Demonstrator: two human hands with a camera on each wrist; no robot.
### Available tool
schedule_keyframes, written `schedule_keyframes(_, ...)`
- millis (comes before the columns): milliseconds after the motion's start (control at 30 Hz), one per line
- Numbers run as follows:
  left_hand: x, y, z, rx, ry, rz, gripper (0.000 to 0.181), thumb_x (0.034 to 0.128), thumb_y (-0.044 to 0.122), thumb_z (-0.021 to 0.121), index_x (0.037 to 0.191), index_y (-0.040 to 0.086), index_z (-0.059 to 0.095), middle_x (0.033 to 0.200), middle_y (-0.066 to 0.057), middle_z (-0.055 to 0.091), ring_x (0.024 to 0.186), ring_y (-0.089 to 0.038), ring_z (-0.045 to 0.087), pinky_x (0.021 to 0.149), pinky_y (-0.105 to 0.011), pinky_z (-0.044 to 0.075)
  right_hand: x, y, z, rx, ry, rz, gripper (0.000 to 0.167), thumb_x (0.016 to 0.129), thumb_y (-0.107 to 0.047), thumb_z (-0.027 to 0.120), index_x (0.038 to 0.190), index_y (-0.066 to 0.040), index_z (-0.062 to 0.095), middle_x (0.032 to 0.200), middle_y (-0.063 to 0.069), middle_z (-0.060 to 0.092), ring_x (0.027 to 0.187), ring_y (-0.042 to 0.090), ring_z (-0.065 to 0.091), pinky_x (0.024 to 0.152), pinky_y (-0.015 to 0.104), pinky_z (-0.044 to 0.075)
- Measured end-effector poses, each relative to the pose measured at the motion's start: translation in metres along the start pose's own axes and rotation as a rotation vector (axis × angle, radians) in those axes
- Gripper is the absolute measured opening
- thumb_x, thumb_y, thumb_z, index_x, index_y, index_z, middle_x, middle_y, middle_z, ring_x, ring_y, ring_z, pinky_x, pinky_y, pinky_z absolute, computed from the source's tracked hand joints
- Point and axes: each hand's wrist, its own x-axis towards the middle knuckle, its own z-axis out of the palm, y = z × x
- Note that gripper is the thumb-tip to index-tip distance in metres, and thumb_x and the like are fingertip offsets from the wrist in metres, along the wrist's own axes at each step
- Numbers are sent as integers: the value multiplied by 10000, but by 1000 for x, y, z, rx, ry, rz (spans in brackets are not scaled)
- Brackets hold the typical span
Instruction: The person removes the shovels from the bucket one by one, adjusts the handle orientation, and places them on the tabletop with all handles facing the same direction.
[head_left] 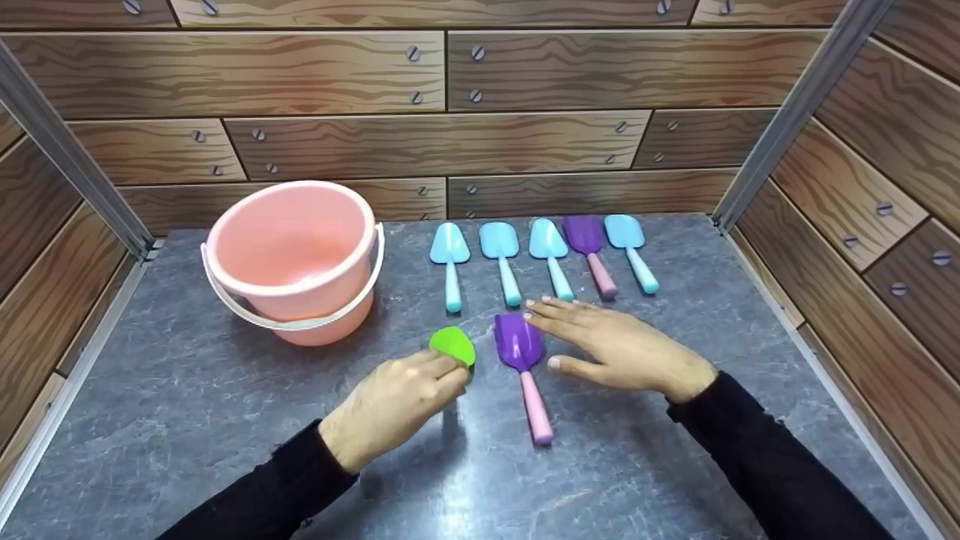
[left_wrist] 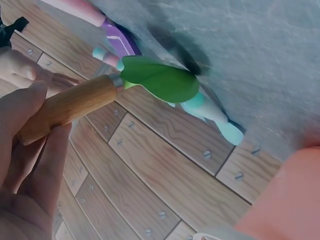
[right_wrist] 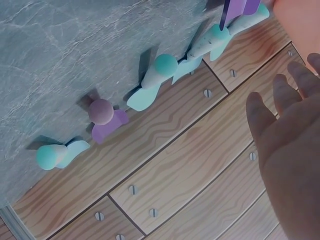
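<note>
My left hand [head_left: 401, 401] grips the wooden handle of a small shovel with a green blade [left_wrist: 162, 80]; in the left wrist view the thumb and fingers pinch the handle, and the blade points away from the palm. Just right of it, a purple shovel [head_left: 519, 341] with a pink handle lies on the table. Above that shovel's right side hovers my right hand [head_left: 619, 345], fingers straight and holding nothing. Behind the hands lies a row of shovels: light blue ones, such as the leftmost blue shovel [head_left: 450, 247], and one purple shovel [head_left: 585, 234] among them.
A pink bucket [head_left: 289, 304] with a white handle stands at the back left of the grey table [head_left: 187, 450]. Wood-patterned panels [head_left: 337, 71] close off the back and both sides, with metal posts at the corners.
</note>
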Motion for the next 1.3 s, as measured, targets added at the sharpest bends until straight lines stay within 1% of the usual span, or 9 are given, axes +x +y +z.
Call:
schedule_keyframes(233, -4, 9, 7, 18, -93, 43, 134, 974, 55, 907, 1016, 130, 803, 984, 45, 802, 850, -93, 762, 737, -227, 704, 2, 0, 2, 10, -11, 12, 711, 1224, -530, 563, 1836, -201, 411, 1939, 21, 357, 1808, 322, 363, 1487, 588, 331)
schedule_keyframes(467, -5, 24, 18, 57, -226, 80, 102, 996, 62, 893, 1004, 148, 838, 1071, 47, 834, 1055, -107, 844, 904, -218, 725, 1, -1, 3, 26, -21, 24, 685, 1235, -514, 545, 1832, -203, 422, 1941, 10, 352, 1816, 304, 346, 1485, 601, 334)
schedule_keyframes(533, -6, 28, 19, 85, -257, 86, 104, 991, 81, 904, 986, 162, 841, 1055, 59, 826, 1061, -106, 844, 896, -213, 723, 1, -1, 4, 26, -24, 24, 683, 1237, -517, 538, 1833, -206, 419, 1942, 12, 350, 1817, 305, 344, 1488, 597, 329)
schedule_keyframes(667, -7, 34, 21, 119, -306, 89, 104, 976, 109, 922, 969, 185, 852, 1011, 80, 804, 1005, -81, 808, 860, -176, 704, 1, 0, 5, 22, -25, 27, 683, 1237, -534, 527, 1834, -220, 416, 1942, 5, 346, 1815, 304, 347, 1489, 589, 324)
schedule_keyframes(833, -10, 38, 24, 115, -364, 70, 49, 1014, 197, 914, 1009, 189, 866, 1059, 67, 835, 1052, -90, 826, 865, -171, 707, 2, 0, 6, 19, -28, 33, 692, 1234, -551, 523, 1835, -228, 410, 1942, 1, 337, 1813, 308, 351, 1482, 606, 335)
schedule_keyframes(933, -12, 40, 24, 109, -385, 55, 68, 1029, 255, 905, 1025, 199, 867, 1073, 69, 836, 1032, -85, 823, 793, -177, 705, 1, 0, 8, 16, -32, 36, 696, 1233, -555, 521, 1838, -231, 402, 1943, 5, 331, 1812, 311, 351, 1477, 620, 338)
schedule_keyframes(1067, -14, 42, 25, 100, -393, 45, 61, 1029, 254, 904, 1031, 207, 864, 1062, 75, 824, 994, -75, 806, 744, -180, 695, 1, 0, 9, 18, -32, 38, 693, 1234, -554, 520, 1839, -238, 401, 1943, 4, 333, 1810, 312, 355, 1475, 623, 342)
schedule_keyframes(1200, -14, 42, 24, 87, -378, 44, 122, 1012, 304, 918, 1031, 198, 860, 1067, 80, 819, 1019, -71, 805, 796, -174, 700, 1, 1, 10, 21, -24, 37, 686, 1234, -540, 531, 1837, -235, 411, 1940, 5, 349, 1807, 317, 363, 1473, 621, 349)
schedule_keyframes(1300, -13, 40, 22, 33, -376, 28, 184, 1009, 358, 918, 1026, 189, 846, 1058, 75, 814, 1020, -77, 804, 852, -184, 703, 1, 1, 10, 4, -2, 45, 687, 1226, -517, 563, 1831, -222, 425, 1930, 32, 377, 1796, 330, 387, 1467, 623, 360)
